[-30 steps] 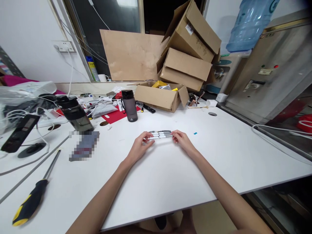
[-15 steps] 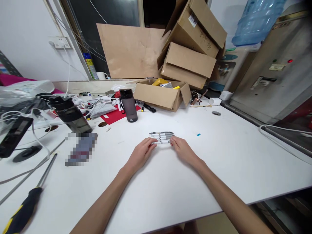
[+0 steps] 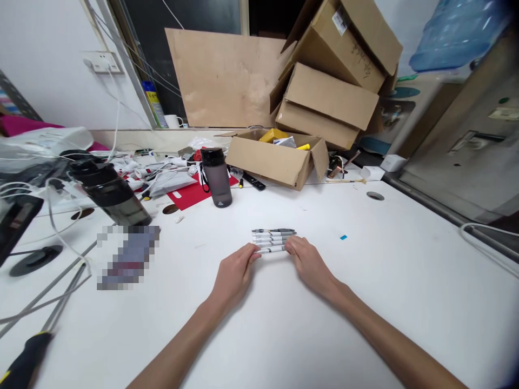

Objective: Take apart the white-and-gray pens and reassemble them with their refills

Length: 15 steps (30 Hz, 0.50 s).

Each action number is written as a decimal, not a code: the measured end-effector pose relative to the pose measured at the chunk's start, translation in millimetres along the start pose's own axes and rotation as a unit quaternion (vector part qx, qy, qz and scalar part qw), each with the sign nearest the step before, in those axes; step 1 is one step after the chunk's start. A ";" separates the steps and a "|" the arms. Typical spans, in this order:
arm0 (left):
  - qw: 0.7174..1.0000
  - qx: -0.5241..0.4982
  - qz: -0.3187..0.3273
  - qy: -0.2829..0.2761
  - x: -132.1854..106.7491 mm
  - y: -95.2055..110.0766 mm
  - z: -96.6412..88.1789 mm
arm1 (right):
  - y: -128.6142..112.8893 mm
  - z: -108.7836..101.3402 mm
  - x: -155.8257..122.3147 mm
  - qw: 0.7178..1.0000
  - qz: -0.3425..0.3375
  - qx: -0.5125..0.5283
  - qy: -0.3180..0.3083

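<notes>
Pens (image 3: 272, 237) lay in a row on the bench (image 3: 284, 324); left hand (image 3: 234, 274) and right hand (image 3: 308, 261) pinched the nearest pen's ends, best kept level and parallel.

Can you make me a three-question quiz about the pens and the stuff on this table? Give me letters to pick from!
1. Where do the pens lie?
A. inside the open box
B. on the white table, between the two hands
C. under the screwdriver

2. What colour is the lid of the small bottle behind the pens?
A. black
B. yellow
C. white

3. How does the small bottle stand?
A. tipped on its side
B. upside down
C. upright

Answers: 1 B, the left hand and right hand touch the ends of the nearest pen on the tabletop. 2 A, its cap is black. 3 C, it stands upright with the cap on top.
</notes>
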<state>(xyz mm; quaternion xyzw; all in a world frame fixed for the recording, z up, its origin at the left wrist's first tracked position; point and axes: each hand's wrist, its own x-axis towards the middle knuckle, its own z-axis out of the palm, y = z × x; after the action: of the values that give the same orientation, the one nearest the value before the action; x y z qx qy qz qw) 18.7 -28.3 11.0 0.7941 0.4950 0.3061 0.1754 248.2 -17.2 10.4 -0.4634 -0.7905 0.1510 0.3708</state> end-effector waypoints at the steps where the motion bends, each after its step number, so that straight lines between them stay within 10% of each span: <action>1: 1.000 -0.007 -0.013 -0.002 -0.2 -0.2 -0.3 | 0.4 0.6 0.0 1.000 -0.007 -0.005 -0.004; 15: 1.000 -0.002 0.008 0.001 -0.4 0.5 -2.1 | -6.6 -22.4 -5.6 0.993 0.041 0.109 -0.018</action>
<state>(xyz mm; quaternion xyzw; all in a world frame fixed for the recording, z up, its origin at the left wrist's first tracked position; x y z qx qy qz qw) 17.6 -28.9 12.7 0.7974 0.4883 0.3090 0.1740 262.0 -27.8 27.0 -0.4491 -0.7563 0.2600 0.3984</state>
